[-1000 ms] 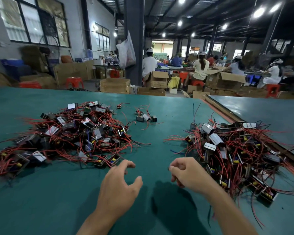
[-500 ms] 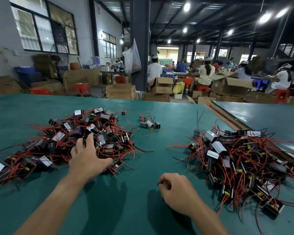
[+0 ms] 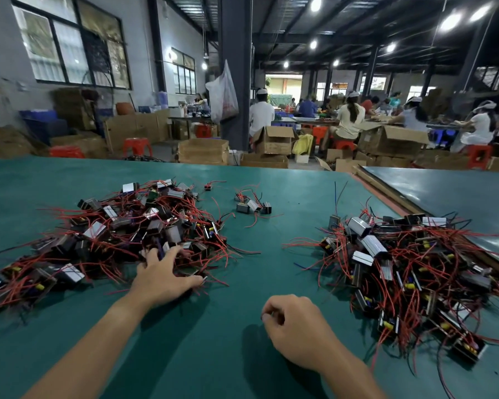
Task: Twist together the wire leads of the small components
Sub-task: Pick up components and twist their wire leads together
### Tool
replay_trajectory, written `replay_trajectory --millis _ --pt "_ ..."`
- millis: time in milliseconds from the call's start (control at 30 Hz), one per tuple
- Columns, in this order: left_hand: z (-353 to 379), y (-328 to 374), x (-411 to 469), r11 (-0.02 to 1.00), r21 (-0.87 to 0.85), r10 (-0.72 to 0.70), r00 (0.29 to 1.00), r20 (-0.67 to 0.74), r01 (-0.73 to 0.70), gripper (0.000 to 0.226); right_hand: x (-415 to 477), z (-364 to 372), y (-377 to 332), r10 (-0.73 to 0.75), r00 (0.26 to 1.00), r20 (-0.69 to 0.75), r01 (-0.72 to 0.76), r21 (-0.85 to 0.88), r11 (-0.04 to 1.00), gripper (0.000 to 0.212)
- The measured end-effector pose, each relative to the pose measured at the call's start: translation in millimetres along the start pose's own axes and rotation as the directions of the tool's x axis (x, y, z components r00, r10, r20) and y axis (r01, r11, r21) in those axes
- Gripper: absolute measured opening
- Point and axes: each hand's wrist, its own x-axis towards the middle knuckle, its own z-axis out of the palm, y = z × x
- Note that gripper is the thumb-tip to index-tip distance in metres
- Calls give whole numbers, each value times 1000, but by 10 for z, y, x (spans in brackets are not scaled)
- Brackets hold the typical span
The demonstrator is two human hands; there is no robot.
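Two heaps of small boxy components with red wire leads lie on the green table (image 3: 274, 254). The left pile (image 3: 133, 226) is the wider one; the right pile (image 3: 401, 269) sits by the table's right edge. My left hand (image 3: 162, 279) reaches into the near edge of the left pile, fingers spread and resting on the components, thumb out to the right. What lies under its palm is hidden. My right hand (image 3: 297, 329) hovers over bare table between the piles, its fingers curled with nothing visible in them.
A few loose components (image 3: 252, 205) lie apart at the back middle. A second table (image 3: 458, 197) adjoins on the right behind a raised edge strip. Beyond the far edge are cardboard boxes, red stools and seated workers.
My left hand went from the bare table up onto the left pile and now sits at its near right edge. My right hand stayed curled and shifted slightly.
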Motion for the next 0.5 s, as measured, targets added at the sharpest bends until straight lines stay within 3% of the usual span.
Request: replay_trajectory --millis 133,233,300,400,500 --pt "176 182 -256 998 34 55 997 -62 -53 67 -15 -1 -25 3 1000 -2 -3 -12 1000 13" --pt "302 436 -524 970 -35 240 969 -55 -242 48 -33 12 -57 5 1000 -4 -5 -10 1000 12" --pt "449 621 -743 916 -95 390 920 -30 -391 39 -48 24 -79 -7 1000 8 7 -15 1000 28" --pt "609 784 -992 875 -166 467 883 45 -454 54 -70 1 -75 -29 998 49 30 -16 999 56" --pt "532 743 -1096 852 -334 445 894 55 -404 67 -65 -37 -57 -45 998 50 44 13 999 55"
